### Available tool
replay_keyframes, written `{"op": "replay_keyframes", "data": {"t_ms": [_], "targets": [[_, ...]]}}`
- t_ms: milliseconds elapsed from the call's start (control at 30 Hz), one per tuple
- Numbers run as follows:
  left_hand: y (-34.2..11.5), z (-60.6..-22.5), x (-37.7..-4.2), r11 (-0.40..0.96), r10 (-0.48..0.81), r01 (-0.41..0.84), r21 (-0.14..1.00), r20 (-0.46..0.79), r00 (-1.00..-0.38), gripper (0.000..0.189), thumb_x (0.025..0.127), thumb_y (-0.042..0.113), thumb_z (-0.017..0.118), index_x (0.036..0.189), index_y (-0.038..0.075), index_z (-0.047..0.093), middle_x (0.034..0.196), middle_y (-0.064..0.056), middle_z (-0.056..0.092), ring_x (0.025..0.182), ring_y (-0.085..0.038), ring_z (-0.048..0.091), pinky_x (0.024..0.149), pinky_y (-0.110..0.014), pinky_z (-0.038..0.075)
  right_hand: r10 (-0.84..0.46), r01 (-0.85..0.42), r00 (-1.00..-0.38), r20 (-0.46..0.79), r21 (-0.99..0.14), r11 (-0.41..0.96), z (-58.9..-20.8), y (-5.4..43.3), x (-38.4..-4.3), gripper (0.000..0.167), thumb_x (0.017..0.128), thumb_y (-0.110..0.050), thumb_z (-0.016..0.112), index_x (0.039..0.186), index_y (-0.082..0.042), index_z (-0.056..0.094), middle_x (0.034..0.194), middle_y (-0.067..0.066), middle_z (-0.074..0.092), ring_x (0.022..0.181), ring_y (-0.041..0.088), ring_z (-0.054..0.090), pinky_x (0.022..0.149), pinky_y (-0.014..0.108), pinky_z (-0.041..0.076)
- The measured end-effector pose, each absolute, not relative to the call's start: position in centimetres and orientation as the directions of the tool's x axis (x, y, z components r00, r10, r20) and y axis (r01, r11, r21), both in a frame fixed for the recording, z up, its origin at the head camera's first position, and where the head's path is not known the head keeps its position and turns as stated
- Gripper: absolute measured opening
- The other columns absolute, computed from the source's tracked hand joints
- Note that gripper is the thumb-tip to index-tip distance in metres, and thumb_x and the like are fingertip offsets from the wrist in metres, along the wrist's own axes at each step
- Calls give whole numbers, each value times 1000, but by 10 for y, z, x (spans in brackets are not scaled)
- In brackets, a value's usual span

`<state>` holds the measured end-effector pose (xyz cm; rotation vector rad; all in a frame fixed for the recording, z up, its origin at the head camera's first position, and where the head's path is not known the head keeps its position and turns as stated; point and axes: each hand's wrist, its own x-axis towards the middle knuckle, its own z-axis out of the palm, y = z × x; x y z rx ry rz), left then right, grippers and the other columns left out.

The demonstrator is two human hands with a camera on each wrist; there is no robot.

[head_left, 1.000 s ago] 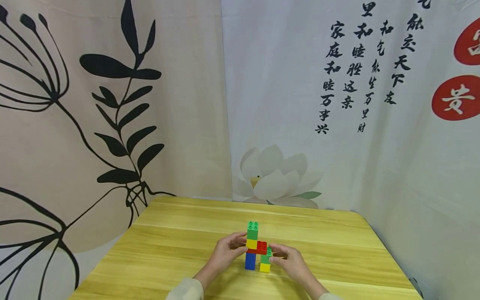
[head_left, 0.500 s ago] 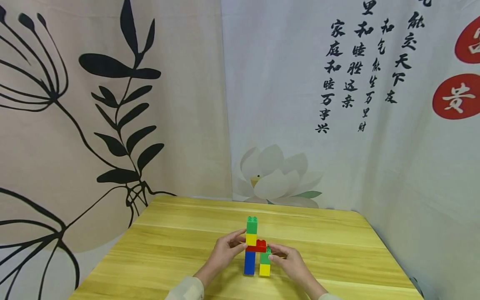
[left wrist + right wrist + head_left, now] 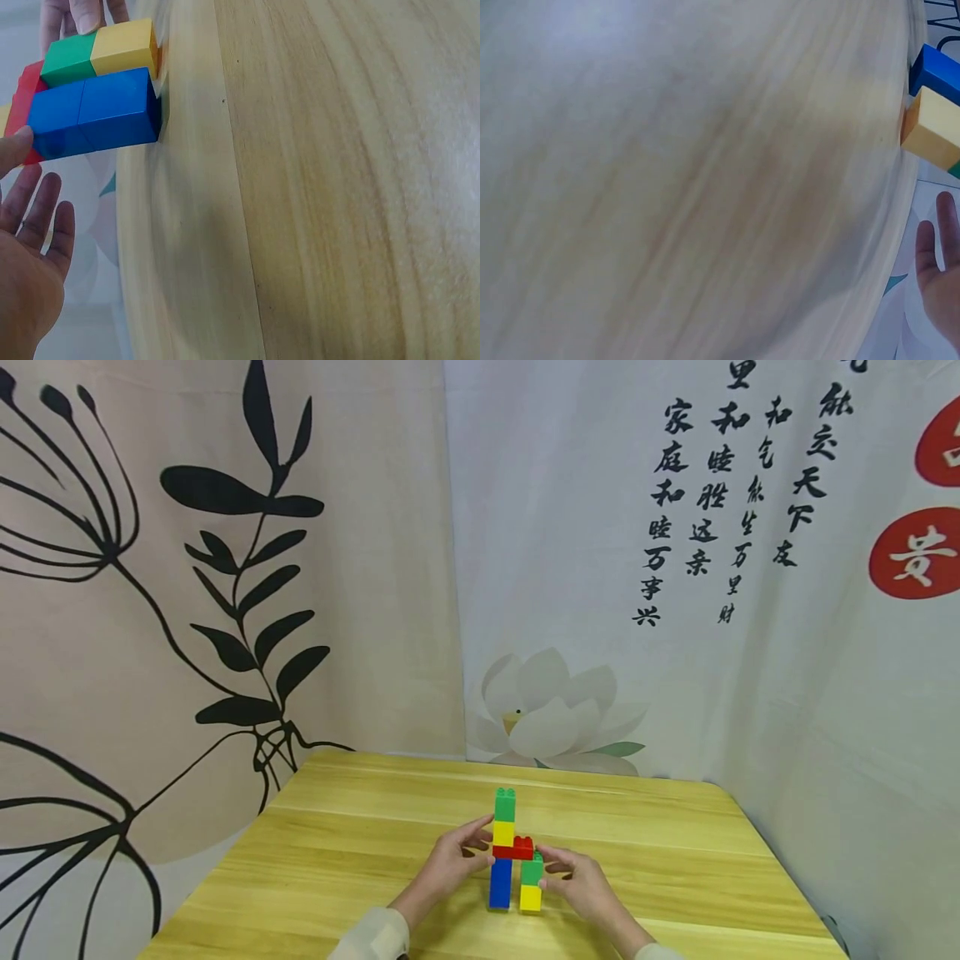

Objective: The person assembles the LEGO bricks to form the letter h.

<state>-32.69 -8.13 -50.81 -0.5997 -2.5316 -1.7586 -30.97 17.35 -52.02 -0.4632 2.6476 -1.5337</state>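
Observation:
A structure of toy building bricks stands between my hands in the head view: a blue column (image 3: 500, 884) on the left, a green brick (image 3: 532, 869) over a yellow one (image 3: 530, 898) on the right. Across both lies a red brick (image 3: 523, 848), topped at its left by a small yellow (image 3: 503, 834) and green tower (image 3: 505, 807). My left hand (image 3: 454, 858) grips it around the red brick, thumb near the blue column's top. My right hand (image 3: 576, 878) pinches the right column's green brick. Whether the bottoms touch the table cannot be told.
The wooden table (image 3: 375, 793) has rounded far corners. Behind it hangs a printed cloth (image 3: 390, 568) with plants and writing.
The brick structure has tipped slightly between my hands: its front faces show taller and its top studs less. Both hands keep nearly the same place.

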Motion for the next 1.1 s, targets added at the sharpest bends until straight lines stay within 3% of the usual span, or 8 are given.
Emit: {"op": "replay_keyframes", "data": {"t_ms": [333, 767, 1100], "targets": [[-81, -508, -329, 329, 336, 287, 900, 173, -926, 69, 87, 9, 73, 149, 23, 44, 125, -10, 63, 109, -25, 58, 93, -42, 51, -315, -230, -946, 79, -848, 478, -519, 175, -310, 59, 84, -18, 76, 140, -12, 55, 129, 15, 63, 112, 32, 63, 90, 46, 54], [-86, -512, -333, 332, 386, 255, 908, 116, -915, 77, 85, 9, 75, 151, 21, 39, 122, -9, 62, 110, -28, 59, 92, -44, 51, -375, -213, -926, 40, -876, 433, -520, 177, -308, 64, 84, -21, 77, 141, -10, 52, 130, 18, 61, 114, 36, 60, 87, 44, 56], [-90, -514, -333, 322, 424, 251, 913, 98, -900, 76, 86, 8, 74, 152, 16, 37, 122, -14, 62, 108, -26, 59, 93, -46, 53, -425, -200, -905, 6, -888, 414, -523, 177, -309, 65, 86, -22, 75, 144, -6, 49, 132, 19, 59, 118, 38, 59, 92, 48, 54]]}}
